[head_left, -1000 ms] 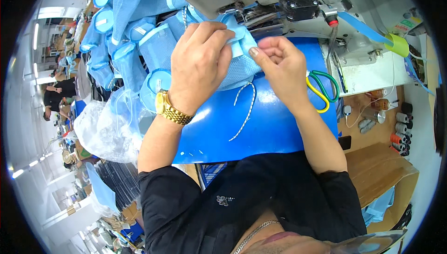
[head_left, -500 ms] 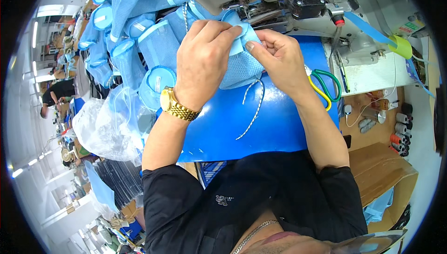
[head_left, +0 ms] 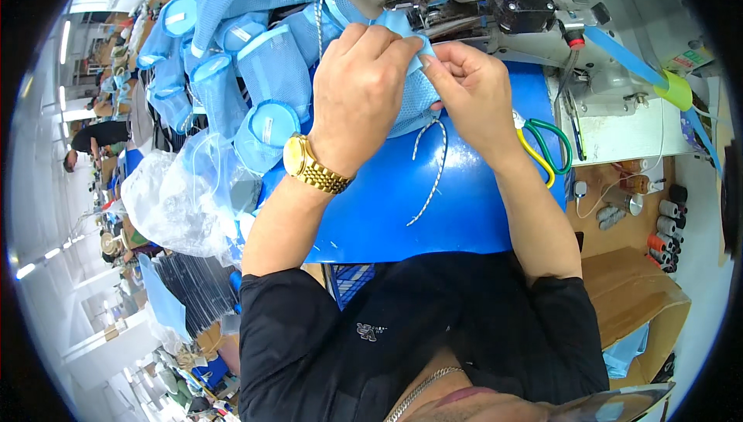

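A light blue mesh bag point(head_left: 414, 104) is pinched along its plain fabric edge by both my hands, just in front of the sewing machine point(head_left: 457, 4). My left hand point(head_left: 364, 89), with a gold watch point(head_left: 306, 165) on the wrist, grips the edge from the left, its fingertips partly hidden behind the knuckles. My right hand point(head_left: 472, 93) presses the same edge between thumb and curled fingers. From the bag a black-and-white cord point(head_left: 437, 182) trails down over the blue tabletop point(head_left: 371, 221).
Several finished-looking blue mesh bags point(head_left: 271, 66) with round ends pile up at the left. Below them lies a clear plastic bag point(head_left: 182, 201). Scissors point(head_left: 546, 147) with green and yellow handles rest right of my right hand. A cardboard box point(head_left: 638, 298) and thread spools point(head_left: 667, 224) are further right.
My hands and the bag edge appear slightly further right, though the whole view has shifted a little too. Both hands keep their pinch on the fabric.
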Demonstrator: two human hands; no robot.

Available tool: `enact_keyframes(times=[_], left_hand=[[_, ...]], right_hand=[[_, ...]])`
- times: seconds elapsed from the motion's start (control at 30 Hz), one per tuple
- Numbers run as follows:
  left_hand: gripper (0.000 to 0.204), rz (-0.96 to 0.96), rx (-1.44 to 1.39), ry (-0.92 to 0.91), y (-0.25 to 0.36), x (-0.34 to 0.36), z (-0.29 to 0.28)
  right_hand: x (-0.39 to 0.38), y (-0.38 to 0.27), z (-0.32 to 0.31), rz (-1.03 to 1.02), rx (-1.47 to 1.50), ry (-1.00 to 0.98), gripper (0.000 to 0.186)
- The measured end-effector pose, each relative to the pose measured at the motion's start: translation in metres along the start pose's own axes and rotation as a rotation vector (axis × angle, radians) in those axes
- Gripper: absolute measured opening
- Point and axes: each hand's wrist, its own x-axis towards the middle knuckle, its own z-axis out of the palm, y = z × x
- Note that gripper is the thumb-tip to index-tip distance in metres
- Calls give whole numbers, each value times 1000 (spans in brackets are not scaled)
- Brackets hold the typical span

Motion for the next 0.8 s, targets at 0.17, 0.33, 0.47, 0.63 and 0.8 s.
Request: enact_keyframes(times=[0.17, 0.33, 0.47, 0.63, 0.8], left_hand=[[12, -52, -11, 30, 3, 3, 5], [9, -165, -86, 168, 8, 0, 8], [12, -152, -83, 81, 14, 0, 6], [13, -112, -20, 70, 11, 1, 7], [12, -104, -1, 59, 13, 2, 6]], right_hand=[[3, -4, -4, 10, -140, 14, 19], [8, 2, -14, 42, -195, -160, 25], [7, 5, -11, -36, -189, -112, 24], [11, -2, -12, -112, -320, -60, 24], [10, -1, -11, -153, -410, -63, 24]])
